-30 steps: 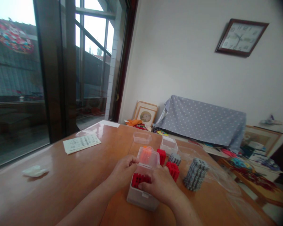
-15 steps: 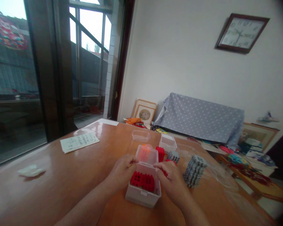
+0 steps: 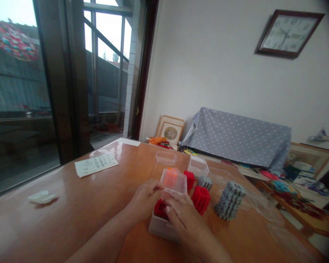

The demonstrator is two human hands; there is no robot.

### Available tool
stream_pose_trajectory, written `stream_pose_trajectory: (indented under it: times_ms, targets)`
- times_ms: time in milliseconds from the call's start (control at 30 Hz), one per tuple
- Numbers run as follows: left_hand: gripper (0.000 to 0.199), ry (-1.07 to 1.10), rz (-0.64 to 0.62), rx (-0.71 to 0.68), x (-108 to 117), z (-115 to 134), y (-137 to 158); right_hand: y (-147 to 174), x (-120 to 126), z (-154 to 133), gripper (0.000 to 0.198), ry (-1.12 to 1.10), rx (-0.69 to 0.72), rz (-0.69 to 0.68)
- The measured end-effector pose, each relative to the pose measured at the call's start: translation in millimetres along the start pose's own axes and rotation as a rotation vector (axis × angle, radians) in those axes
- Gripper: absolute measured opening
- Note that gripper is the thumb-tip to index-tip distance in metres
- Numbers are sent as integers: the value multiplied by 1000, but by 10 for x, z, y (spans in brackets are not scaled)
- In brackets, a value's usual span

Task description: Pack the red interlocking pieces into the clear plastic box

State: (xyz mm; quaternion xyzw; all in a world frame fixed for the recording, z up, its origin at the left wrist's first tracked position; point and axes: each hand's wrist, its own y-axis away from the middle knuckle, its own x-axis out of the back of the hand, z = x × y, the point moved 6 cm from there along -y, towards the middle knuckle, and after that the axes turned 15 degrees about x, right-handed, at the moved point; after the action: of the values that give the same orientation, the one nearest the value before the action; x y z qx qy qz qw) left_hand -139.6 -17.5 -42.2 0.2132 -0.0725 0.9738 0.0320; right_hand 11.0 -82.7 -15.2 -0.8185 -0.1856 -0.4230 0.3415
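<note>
A clear plastic box (image 3: 160,232) stands on the table with its hinged lid (image 3: 178,180) raised. Red plastic building pieces (image 3: 159,207) with small square holes lie inside it, partly hidden by my hand. My left hand (image 3: 146,197) is closed at the lid's left edge, thumb and finger pinched there. Over the box opening lies my right hand (image 3: 182,212), fingers stretched across the red pieces and thumb a little apart. Right of the box are a red stack of pieces (image 3: 200,200) and a taller grey stack (image 3: 230,201).
Farther back stand another red stack (image 3: 189,179), a small grey stack (image 3: 205,182), an open clear box (image 3: 198,167) and a shallow clear tray (image 3: 166,157). Clear plastic wrap (image 3: 257,204) spreads at right. Written paper (image 3: 96,164) and a crumpled tissue (image 3: 42,197) lie left.
My right hand has moved left from the box's right edge to over its opening, covering part of the red pieces. My left hand stays by the lid. The view has shifted slightly.
</note>
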Motion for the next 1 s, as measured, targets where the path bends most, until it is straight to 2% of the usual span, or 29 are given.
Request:
stream_pose_trajectory:
  times_ms: [133,300,600,900,1000]
  targets:
    - [25,-30,18,-17,8,13,1,66,64,148,37,23,-24,57]
    - [21,-150,31,-122,23,150,48,172,160,309,41,120,-118,91]
    - [27,-369,9,-228,-18,239,148,102,58,203,40,86,-126,-57]
    - [29,-360,-24,-218,-24,263,164,109,46,238,39,106,-119,-45]
    - [27,-355,-9,-218,-17,252,158,120,165,232,39,147,-95,51]
